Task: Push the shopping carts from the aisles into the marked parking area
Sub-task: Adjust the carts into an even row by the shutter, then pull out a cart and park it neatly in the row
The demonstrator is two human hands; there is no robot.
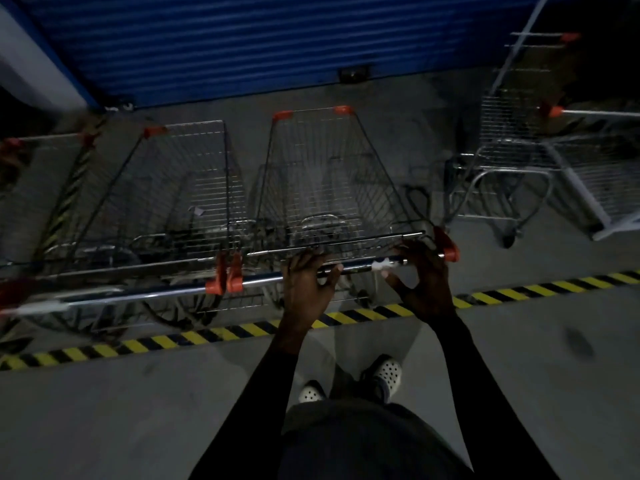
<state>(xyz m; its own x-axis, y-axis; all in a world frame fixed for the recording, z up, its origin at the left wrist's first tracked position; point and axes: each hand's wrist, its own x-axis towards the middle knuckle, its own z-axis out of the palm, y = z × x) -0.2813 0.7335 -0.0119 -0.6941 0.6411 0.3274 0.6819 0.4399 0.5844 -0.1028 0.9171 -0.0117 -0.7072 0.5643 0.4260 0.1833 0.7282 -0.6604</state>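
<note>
Centre of frame: wire-mesh cart (322, 174), tapered basket of thin steel grid, nose toward ribbed blue shutter (242, 39) at top, parked beyond striped yellow-black tape (207, 336) on smooth grey concrete. Gripping its round chrome handle (263, 279): left hand (306, 285), fingers curled over the tube, and right hand (427, 275) near the orange plastic end cap, fingers hooked over, thumb beneath. Just left, a 2nd cart (173, 188) of the same mesh, orange caps touching. Right of frame, more carts (512, 161), blurred. Bottom centre, 2 white perforated clogs (388, 372).
</note>
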